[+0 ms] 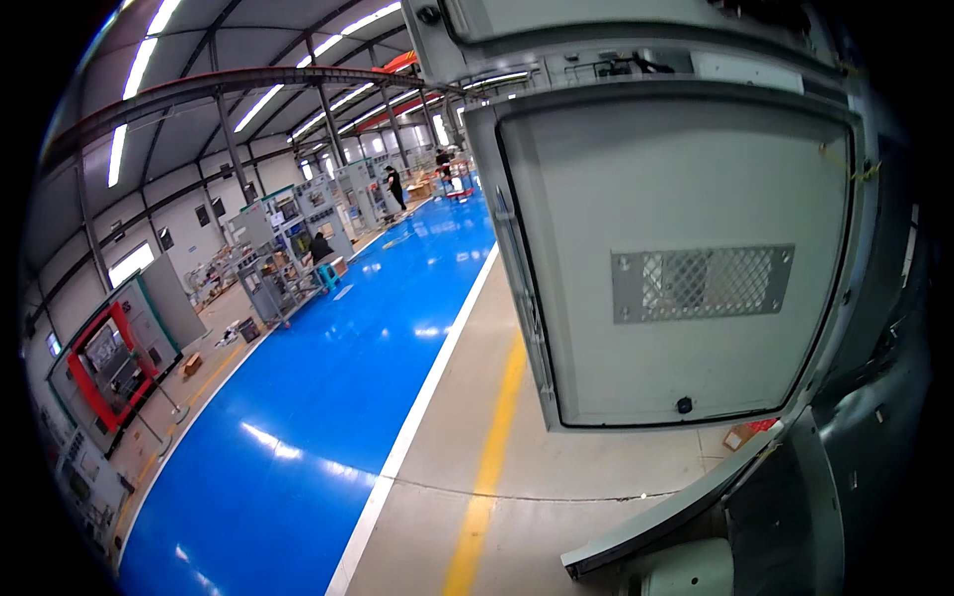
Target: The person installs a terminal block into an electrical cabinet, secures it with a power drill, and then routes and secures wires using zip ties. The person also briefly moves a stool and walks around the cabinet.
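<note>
Neither my left hand nor my right hand shows in the head view. Closest to me on the right hangs an open grey cabinet door point(596, 179), its inner face toward me. A dark seal runs round its edge. A metal mesh vent plate point(703, 283) is fixed in its middle, and a small black latch point(685, 404) sits near the bottom edge. Above it, part of another grey door point(596, 22) juts in. Below, a long grey metal panel edge point(676, 507) slants over the floor.
A blue walkway point(328, 397) with white borders runs into the distance on the left, beside a yellow line point(489, 467). Along its far side stand open cabinets point(273, 273), a red-framed unit point(107, 368) and a teal stool point(328, 277). A person in dark clothes point(395, 187) stands farther back.
</note>
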Motion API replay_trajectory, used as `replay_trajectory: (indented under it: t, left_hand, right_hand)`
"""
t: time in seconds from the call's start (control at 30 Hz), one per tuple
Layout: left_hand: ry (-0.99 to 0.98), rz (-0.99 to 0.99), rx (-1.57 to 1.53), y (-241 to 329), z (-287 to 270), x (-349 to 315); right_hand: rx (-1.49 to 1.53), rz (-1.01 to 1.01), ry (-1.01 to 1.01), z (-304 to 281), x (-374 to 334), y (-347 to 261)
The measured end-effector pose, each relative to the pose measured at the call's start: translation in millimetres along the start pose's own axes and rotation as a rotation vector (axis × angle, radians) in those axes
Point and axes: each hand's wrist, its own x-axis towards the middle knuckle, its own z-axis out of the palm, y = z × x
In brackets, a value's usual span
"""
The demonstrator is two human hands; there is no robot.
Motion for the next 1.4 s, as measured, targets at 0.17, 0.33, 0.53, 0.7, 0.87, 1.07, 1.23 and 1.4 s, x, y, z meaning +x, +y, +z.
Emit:
replay_trajectory:
  t: [0.17,0.33,0.53,0.7,0.87,1.07,1.23,1.4]
  left_hand:
    - [0.006,-0.094,0.038,-38,62,-16]
    - [0.01,-0.17,0.054,-73,100,-22]
    - [-0.007,-0.231,0.064,-99,117,-41]
    - [-0.027,-0.26,0.083,-111,93,-50]
    - [-0.051,-0.315,0.065,-137,49,-67]
    - [-0.102,-0.373,0.012,-191,-3,-51]
    - [-0.177,-0.369,-0.062,-251,-11,33]
    - [-0.253,-0.345,-0.186,-295,-73,176]
  right_hand:
    - [0.084,-0.059,0.011,9,48,-7]
    - [0.147,-0.113,0.027,23,81,-14]
    - [0.183,-0.156,0.006,27,96,-27]
    - [0.217,-0.143,-0.006,23,90,-49]
    - [0.24,-0.12,-0.017,15,56,-105]
    - [0.246,-0.134,-0.025,18,-13,-209]
    - [0.242,-0.184,0.006,63,-61,-317]
    - [0.285,-0.175,0.068,138,-106,-442]
